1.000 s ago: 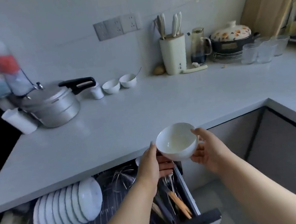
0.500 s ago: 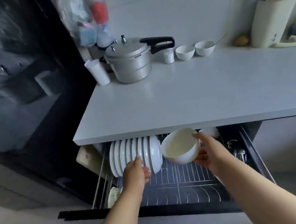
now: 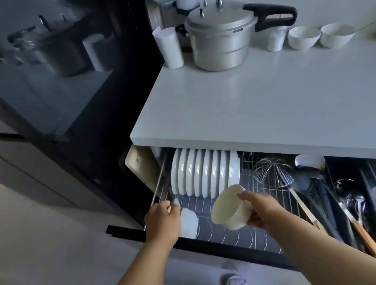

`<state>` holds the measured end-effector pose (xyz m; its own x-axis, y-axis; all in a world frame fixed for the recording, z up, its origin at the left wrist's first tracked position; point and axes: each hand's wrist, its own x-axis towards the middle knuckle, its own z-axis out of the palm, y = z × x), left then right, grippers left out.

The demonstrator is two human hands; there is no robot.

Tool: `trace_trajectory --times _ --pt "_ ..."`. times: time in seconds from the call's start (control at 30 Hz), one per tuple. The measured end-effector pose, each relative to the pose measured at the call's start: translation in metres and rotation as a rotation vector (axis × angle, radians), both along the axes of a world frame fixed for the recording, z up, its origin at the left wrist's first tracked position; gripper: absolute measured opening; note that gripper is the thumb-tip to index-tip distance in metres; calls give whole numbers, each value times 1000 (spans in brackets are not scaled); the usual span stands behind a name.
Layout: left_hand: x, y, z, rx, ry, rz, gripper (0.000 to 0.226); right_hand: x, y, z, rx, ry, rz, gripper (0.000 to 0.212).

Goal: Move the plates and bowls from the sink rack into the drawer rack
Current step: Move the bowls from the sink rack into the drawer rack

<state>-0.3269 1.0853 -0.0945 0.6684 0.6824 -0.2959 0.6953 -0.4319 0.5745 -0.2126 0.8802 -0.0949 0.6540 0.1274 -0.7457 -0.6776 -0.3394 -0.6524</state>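
Lowered since the earlier frame, the right hand [image 3: 260, 209] is now carrying the white bowl [image 3: 230, 208] tipped on its side over the drawer rack [image 3: 243, 233], thumb and curled fingers pinching its rim, just in front of the standing row of plates [image 3: 205, 172]. Beside it, the left hand [image 3: 162, 221] is reaching down at the rack's left rail, its fingers curling downward against a small white dish [image 3: 189, 223]; whether they are gripping it is hard to make out. Utensils at the drawer's right side are lying blurred and cut off by the frame edge.

Dim, soft daylight; slight blur, wide-angle edge distortion.
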Motion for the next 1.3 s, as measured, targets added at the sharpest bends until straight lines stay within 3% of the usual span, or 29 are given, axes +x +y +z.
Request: trace_trajectory --times 0.23,0.4,0.6,0.87,1.0,1.17,1.3 --pt "0 24 -24 97 210 -235 48 9 44 -52 -186 60 179 58" --pt "12 31 -38 329 371 -395 59 10 70 -80 -308 59 321 64" --pt "7 34 -52 385 284 -372 58 9 90 -103 -431 45 458 63" --pt "5 35 -49 415 267 -384 59 1 119 -128 -510 37 525 84" --pt "5 35 -52 394 266 -384 66 0 130 -133 -558 16 474 83" --pt "4 36 -55 360 263 -379 63 -3 133 -135 -665 -60 578 79" --pt "3 36 -56 371 255 -371 63 -7 131 -145 -599 -14 588 69"
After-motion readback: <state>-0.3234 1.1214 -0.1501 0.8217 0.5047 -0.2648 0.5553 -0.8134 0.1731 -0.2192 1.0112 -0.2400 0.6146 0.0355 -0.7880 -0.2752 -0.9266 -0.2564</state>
